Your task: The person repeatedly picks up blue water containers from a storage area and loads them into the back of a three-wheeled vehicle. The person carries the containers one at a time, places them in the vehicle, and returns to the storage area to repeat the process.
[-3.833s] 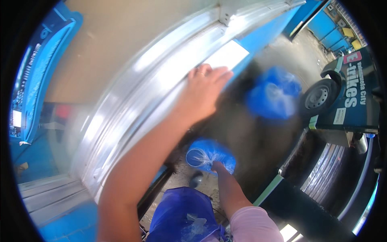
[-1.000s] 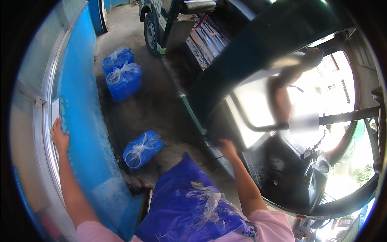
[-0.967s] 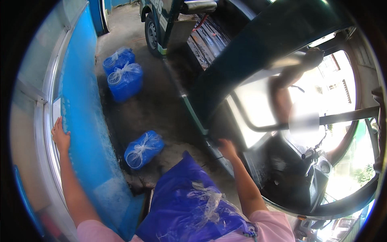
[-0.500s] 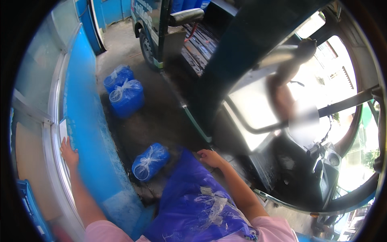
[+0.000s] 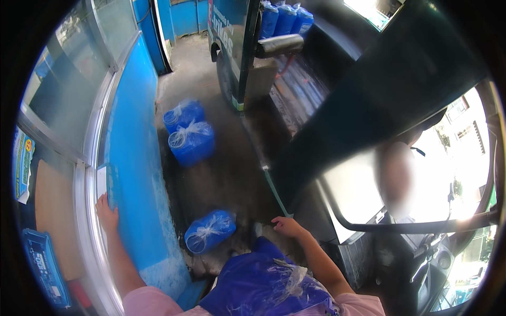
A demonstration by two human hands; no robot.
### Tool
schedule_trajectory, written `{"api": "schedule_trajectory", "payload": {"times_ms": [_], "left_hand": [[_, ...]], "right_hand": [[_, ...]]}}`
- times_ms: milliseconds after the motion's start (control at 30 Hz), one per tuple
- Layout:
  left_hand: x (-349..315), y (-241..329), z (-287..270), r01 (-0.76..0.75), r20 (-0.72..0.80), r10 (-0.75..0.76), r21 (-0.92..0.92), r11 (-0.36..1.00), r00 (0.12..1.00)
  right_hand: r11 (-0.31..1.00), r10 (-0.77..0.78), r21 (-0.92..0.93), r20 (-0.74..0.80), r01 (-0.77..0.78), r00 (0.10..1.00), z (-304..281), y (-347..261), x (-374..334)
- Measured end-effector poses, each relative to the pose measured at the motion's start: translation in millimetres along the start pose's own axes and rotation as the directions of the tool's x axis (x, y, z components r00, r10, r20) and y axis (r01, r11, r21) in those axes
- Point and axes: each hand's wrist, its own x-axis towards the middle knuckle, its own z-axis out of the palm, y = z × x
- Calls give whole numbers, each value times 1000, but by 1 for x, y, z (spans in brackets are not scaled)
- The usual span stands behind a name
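My left hand [image 5: 108, 211] rests, fingers spread, against the silver window frame above the blue wall [image 5: 129, 152]. Over the floor beside the vehicle hangs my right hand [image 5: 290, 227], its fingers loosely bent and apart with nothing visible in them. A blue plastic container [image 5: 217, 229], with clear plastic tied over its end, lies on the floor ahead of me between my hands. Beyond it are a second blue container [image 5: 196, 147] and a third container [image 5: 176, 117], wrapped the same way. A blue-purple apron [image 5: 247, 279] with clear plastic on it covers my front.
On the right stands a dark three-wheeled vehicle [image 5: 363, 113] with an open side. Several blue containers [image 5: 284, 21] sit in its rear. A blurred person [image 5: 398, 174] is at its front. A narrow concrete passage [image 5: 187, 60] runs between wall and vehicle.
My view has shifted forward and left, so the containers and vehicle sit further right in it. More containers show in the vehicle's rear. Both hands keep much the same pose.
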Motion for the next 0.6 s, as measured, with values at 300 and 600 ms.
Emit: {"api": "schedule_trajectory", "payload": {"times_ms": [300, 600], "left_hand": [[2, 10, -8, 35, 36, -35, 4, 999, 999], [7, 16, -9, 55, 59, -60, 77, 996, 996]], "right_hand": [[978, -133, -152, 79, 144, 988, -54, -29, 41], [980, -192, -35, 107, 197, 976, -83, -44, 68]]}}
